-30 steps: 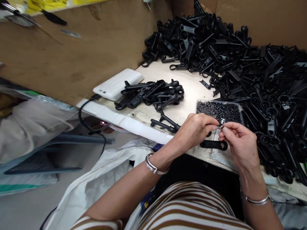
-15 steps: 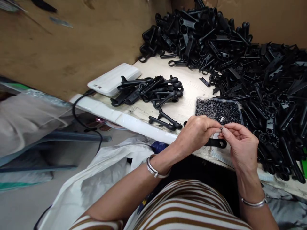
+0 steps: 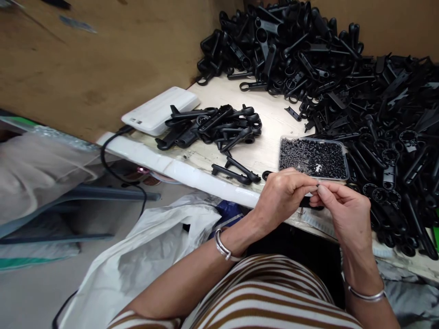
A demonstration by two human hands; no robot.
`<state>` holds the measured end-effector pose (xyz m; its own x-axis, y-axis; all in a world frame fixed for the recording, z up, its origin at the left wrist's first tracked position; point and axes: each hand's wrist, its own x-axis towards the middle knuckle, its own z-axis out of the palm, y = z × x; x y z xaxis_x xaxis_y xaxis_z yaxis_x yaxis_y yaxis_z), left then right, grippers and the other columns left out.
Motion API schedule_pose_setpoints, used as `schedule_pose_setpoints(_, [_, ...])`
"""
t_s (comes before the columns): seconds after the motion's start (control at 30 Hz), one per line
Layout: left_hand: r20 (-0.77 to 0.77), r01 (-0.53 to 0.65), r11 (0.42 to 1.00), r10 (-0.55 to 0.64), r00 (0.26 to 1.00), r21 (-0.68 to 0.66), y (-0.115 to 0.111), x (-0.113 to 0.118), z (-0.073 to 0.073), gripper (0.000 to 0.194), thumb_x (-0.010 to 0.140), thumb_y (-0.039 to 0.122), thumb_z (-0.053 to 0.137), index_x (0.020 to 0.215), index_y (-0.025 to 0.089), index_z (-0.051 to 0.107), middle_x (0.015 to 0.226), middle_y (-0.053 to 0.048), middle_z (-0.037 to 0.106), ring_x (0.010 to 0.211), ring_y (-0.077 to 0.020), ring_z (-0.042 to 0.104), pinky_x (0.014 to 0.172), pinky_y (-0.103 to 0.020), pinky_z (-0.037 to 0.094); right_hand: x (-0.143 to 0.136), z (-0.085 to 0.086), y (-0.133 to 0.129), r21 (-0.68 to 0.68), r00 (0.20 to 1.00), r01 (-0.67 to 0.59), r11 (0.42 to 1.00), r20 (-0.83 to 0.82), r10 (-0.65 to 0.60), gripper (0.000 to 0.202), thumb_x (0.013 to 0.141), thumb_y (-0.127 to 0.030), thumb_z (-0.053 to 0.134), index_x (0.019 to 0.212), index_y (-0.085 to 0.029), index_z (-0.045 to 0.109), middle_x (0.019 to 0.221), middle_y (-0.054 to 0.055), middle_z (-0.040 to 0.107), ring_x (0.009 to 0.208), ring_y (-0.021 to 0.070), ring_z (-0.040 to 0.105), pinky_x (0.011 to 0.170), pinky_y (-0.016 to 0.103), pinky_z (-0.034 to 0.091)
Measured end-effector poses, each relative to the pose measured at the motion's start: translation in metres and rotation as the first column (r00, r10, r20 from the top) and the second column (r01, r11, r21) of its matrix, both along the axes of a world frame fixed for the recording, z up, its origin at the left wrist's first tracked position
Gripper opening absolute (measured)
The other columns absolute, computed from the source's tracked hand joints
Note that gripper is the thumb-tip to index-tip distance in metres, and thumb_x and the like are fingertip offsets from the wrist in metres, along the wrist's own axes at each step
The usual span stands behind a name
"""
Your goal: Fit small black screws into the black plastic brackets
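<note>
The left hand (image 3: 283, 196) and the right hand (image 3: 346, 212) are meeting above the near edge of the worktop (image 3: 270, 114). Their fingertips are touching or almost touching, and the grip of both hands is closing around one small dark piece (image 3: 318, 185); it is too small for telling its shape. This piece is sitting between the thumbs and forefingers, just in front of a clear box (image 3: 347, 170). The box is holding many tiny dark parts (image 3: 305, 153), and one white bit (image 3: 318, 168) is lying among them. Below the hands, a black handle-like part (image 3: 310, 204) is lying on the worktop, and the hands are partly hiding it.

To the left of the hands, two black long parts (image 3: 232, 175) are lying near the edge. Behind them, a small pile of black parts (image 3: 219, 125) is resting beside a white flat device (image 3: 159, 109), from which a black cable (image 3: 118, 176) is hanging down. A big heap of black parts (image 3: 336, 87) is covering the back and right side of the worktop.
</note>
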<state>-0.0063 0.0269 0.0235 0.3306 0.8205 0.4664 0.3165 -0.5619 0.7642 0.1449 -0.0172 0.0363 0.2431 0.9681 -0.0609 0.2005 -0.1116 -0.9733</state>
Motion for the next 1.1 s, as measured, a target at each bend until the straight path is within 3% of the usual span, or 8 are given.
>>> schedule_pose_setpoints(0.3, [-0.023,0.042,0.994,-0.04,0.999,0.096,-0.001,-0.001,0.001,0.01,0.082,0.011,0.07,0.083,0.019,0.076,0.074,0.001,0.075,0.066,-0.0103,0.067,0.063,-0.017,0.05,0.001,0.012,-0.007,0.13,0.92,-0.065,0.989,0.392,0.009,0.013,0.083,-0.028,0.066,0.083,-0.02,0.077,0.065,0.0,0.073,0.056,0.0143,0.069,0.057,0.023,0.058])
schedule_pose_setpoints(0.77, [-0.015,0.056,0.994,-0.055,0.998,0.097,-0.005,-0.001,-0.007,0.011,0.089,0.016,0.064,0.088,0.019,0.074,0.078,0.002,0.074,0.072,-0.0096,0.065,0.069,-0.019,0.05,0.005,0.008,0.001,0.09,0.971,-0.085,0.992,0.233,0.062,0.008,0.077,-0.023,0.069,0.072,-0.017,0.073,0.056,-0.002,0.069,0.045,0.0122,0.064,0.047,0.021,0.055])
schedule_pose_setpoints(0.9, [-0.21,0.073,0.981,-0.034,0.977,0.179,-0.013,-0.011,-0.006,0.012,0.092,0.022,0.061,0.099,0.016,0.069,0.093,-0.004,0.075,0.088,-0.0153,0.064,0.081,-0.029,0.048,0.024,0.013,-0.01,0.098,0.929,-0.055,0.994,0.371,0.015,0.006,0.079,-0.025,0.071,0.077,-0.02,0.073,0.062,-0.001,0.07,0.051,0.0116,0.065,0.05,0.02,0.053])
schedule_pose_setpoints(1.0, [-0.426,0.077,0.97,0.029,0.904,0.229,-0.02,-0.019,-0.008,0.012,0.092,0.022,0.061,0.099,0.015,0.066,0.096,-0.004,0.074,0.09,-0.0195,0.061,0.077,-0.034,0.042,0.038,0.011,-0.022,0.096,0.827,-0.081,0.992,0.563,0.013,0.007,0.081,-0.027,0.071,0.08,-0.022,0.074,0.059,-0.003,0.068,0.049,0.0109,0.063,0.048,0.02,0.049])
schedule_pose_setpoints(1.1, [-0.525,0.114,0.969,0.019,0.851,0.221,-0.024,-0.021,-0.011,0.009,0.094,0.021,0.059,0.095,0.015,0.066,0.089,-0.002,0.073,0.087,-0.0188,0.06,0.074,-0.034,0.037,0.042,0.006,-0.03,0.097,0.717,-0.182,0.979,0.694,0.065,0.01,0.083,-0.026,0.067,0.077,-0.021,0.073,0.06,-0.002,0.069,0.047,0.0109,0.061,0.048,0.022,0.048])
